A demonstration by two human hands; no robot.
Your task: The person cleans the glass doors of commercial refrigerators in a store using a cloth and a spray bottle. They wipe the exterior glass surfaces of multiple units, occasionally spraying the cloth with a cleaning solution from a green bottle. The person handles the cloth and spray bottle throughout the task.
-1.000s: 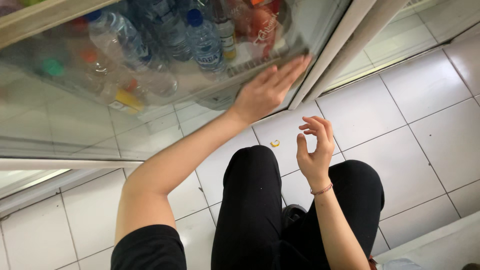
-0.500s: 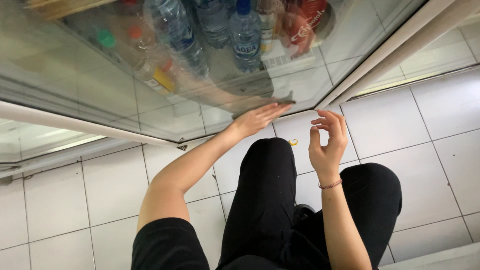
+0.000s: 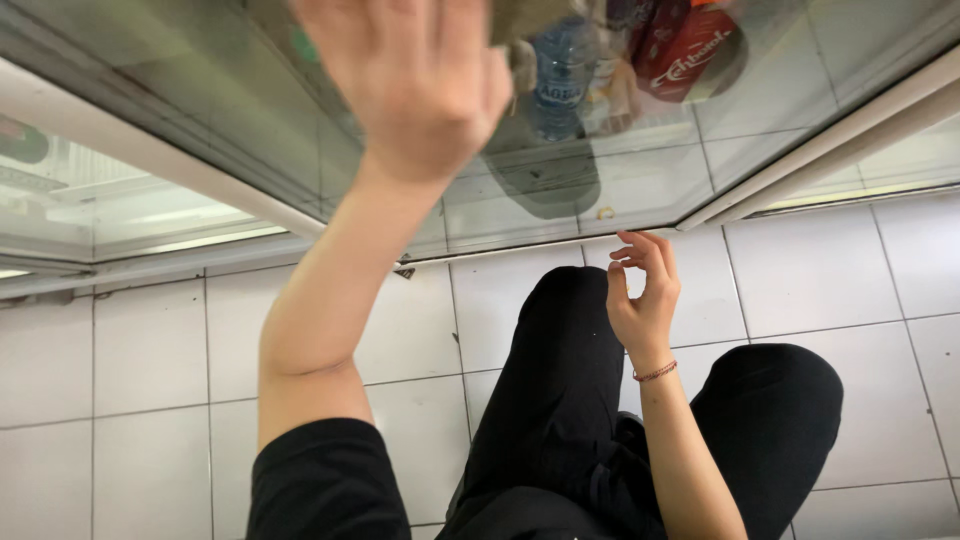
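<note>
My left hand (image 3: pixel 410 85) is raised flat against the glass door (image 3: pixel 640 160) of a drinks cooler, fingers spread, holding nothing; it is blurred. Behind the glass stand a clear water bottle (image 3: pixel 562 75) with a blue label and red cans (image 3: pixel 690 45). My right hand (image 3: pixel 643 290) hovers below the door's lower edge, above my knee, fingers loosely curled with thumb and forefinger close together; nothing shows between them. A thin red bracelet (image 3: pixel 655 373) circles that wrist. My legs in black trousers (image 3: pixel 560 400) crouch on the floor.
White floor tiles (image 3: pixel 150 400) spread all around my legs. The cooler's pale metal door frame (image 3: pixel 830 150) runs diagonally at the upper right, and another frame edge (image 3: pixel 150 150) crosses the upper left.
My left hand has slid up and left across the glass, closer to the camera. The view has tilted down and nearer. The right hand has stayed curled near the door's lower edge.
</note>
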